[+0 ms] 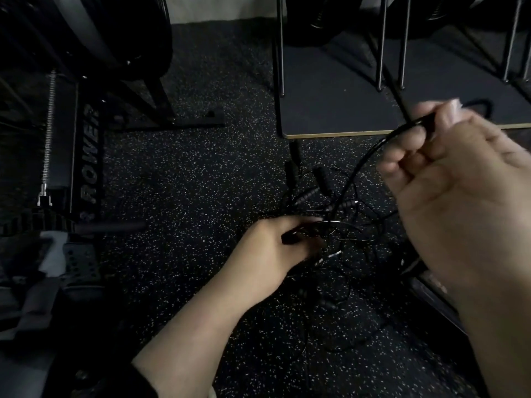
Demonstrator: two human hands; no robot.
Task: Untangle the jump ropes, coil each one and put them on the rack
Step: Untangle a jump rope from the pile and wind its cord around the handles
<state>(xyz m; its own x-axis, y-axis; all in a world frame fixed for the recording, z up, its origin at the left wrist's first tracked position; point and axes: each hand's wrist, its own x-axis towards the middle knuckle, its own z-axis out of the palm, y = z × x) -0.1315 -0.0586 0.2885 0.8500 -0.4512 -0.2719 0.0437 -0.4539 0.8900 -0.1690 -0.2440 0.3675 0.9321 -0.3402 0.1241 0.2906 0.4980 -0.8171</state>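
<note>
Untangling was under way: the right hand [448, 179] pinched a raised rope strand [365, 159], while the left hand [270, 248] gripped the tangle [324, 214] on the floor [186, 182] below. Next, likely drawing that strand free.

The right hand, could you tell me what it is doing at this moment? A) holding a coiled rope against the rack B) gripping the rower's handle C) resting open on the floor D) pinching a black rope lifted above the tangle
D: the right hand pinches a black rope that rises from the tangle on the floor.
</note>
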